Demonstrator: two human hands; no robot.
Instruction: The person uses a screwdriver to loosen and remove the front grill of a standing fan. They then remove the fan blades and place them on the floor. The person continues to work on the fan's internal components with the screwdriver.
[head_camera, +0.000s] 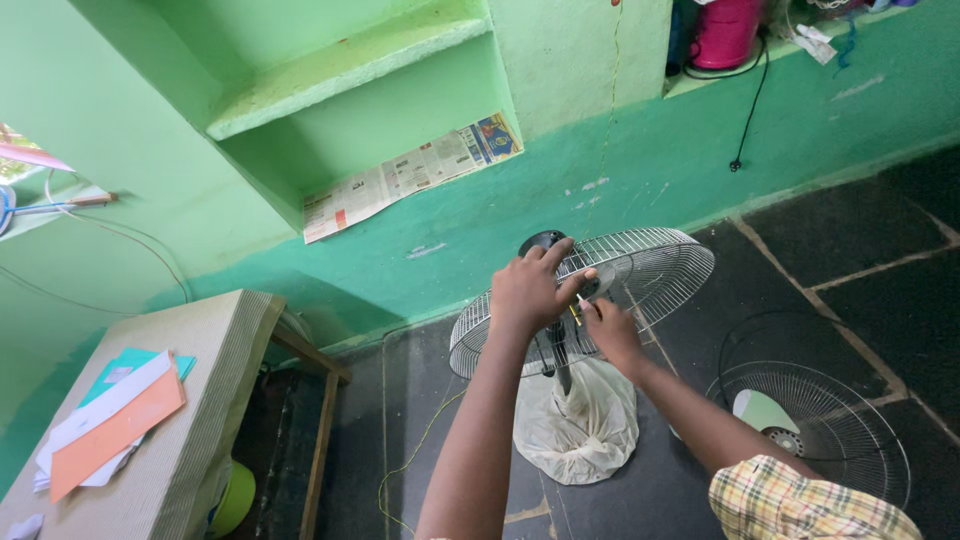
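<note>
Left hand (527, 290) clamps over the hub of the rear wire fan guard (640, 270), likely to steady the fan while the right hand (610, 330) pinches a small yellow-handled tool (577, 310) against the centre. The guard sits on the stand above a white plastic bag (577, 420); the detached front guard (820, 420) lies on the dark floor (860, 240) to the right, near.

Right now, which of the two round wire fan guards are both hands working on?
The upright silver wire guard by the green wall; the other guard lies flat on the dark floor, untouched.
</note>
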